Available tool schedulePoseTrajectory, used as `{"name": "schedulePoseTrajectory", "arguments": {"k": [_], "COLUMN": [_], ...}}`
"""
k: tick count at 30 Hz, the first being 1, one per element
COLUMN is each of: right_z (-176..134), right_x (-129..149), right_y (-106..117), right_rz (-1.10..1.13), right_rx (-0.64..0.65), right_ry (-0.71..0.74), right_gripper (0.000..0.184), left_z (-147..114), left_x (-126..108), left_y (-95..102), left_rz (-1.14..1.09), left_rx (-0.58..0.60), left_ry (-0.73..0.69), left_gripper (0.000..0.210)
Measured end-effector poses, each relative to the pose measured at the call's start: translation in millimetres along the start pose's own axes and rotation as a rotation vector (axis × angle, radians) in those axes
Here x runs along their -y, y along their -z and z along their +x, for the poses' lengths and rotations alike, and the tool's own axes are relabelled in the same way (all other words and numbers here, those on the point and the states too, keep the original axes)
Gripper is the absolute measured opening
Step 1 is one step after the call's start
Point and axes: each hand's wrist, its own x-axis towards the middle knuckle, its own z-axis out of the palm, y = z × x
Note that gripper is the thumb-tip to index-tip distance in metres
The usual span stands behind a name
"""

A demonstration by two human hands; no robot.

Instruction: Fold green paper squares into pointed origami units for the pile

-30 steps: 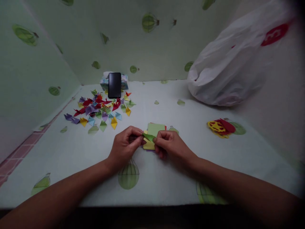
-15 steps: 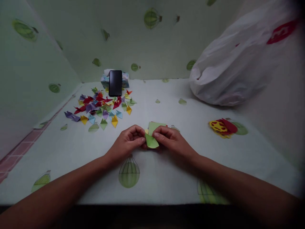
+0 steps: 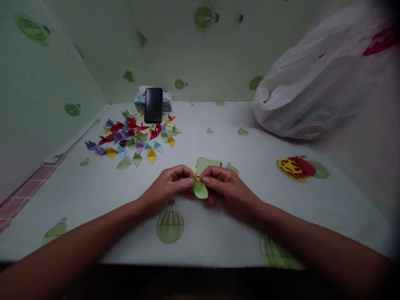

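Note:
A small piece of folded green paper (image 3: pixel 200 190) is held between my two hands at the middle of the table. My left hand (image 3: pixel 177 181) pinches its left upper edge between thumb and forefinger. On the other side, my right hand (image 3: pixel 221 181) grips the upper right edge the same way. The paper curves toward me, with a rounded lower edge. Just behind my fingers lies a stack of square paper sheets (image 3: pixel 208 166), light green on top, with red and yellow edges peeking out.
At the back left, many small folded paper figures (image 3: pixel 137 137) lie in a pile. Behind them a phone (image 3: pixel 153 105) leans on a tissue box (image 3: pixel 140 101). A white plastic bag (image 3: pixel 300 91) bulges at the back right. Yellow and red cut-outs (image 3: pixel 295 167) lie at the right.
The green paper is pinched more narrowly at its top and has curled, its lower part now leaf-shaped. Both hands stay close together. The whole view has shifted slightly.

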Motion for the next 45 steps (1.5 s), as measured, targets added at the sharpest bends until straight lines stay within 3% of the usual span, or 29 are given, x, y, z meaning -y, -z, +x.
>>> {"name": "schedulePoseTrajectory", "arguments": {"k": [9, 19, 28, 38, 45], "right_z": [2.9, 0.1, 2.7, 1.5, 0.5], "right_x": [-3.8, 2.4, -3.0, 0.5, 4.2], "right_y": [2.2, -0.9, 2.0, -2.1, -1.4], "right_rz": [0.001, -0.112, -0.009, -0.161, -0.174], "right_rx": [0.083, 0.052, 0.109, 0.069, 0.050], "right_ry": [-0.089, -0.109, -0.114, -0.081, -0.086], "right_gripper": [0.028, 0.026, 0.025, 0.017, 0.021], "left_z": [1.0, 0.7, 1.1, 0.1, 3.9], "left_x": [2.1, 2.3, 1.0, 2.7, 3.5], "left_y": [0.1, -0.6, -2.1, -3.4, 2.7], "left_rz": [0.008, 0.073, 0.079, 0.055, 0.081], "left_rx": [0.029, 0.056, -0.002, 0.007, 0.082], "left_ry": [-0.006, -0.023, -0.070, -0.060, -0.089], "left_gripper": [0.016, 0.016, 0.017, 0.015, 0.029]}}
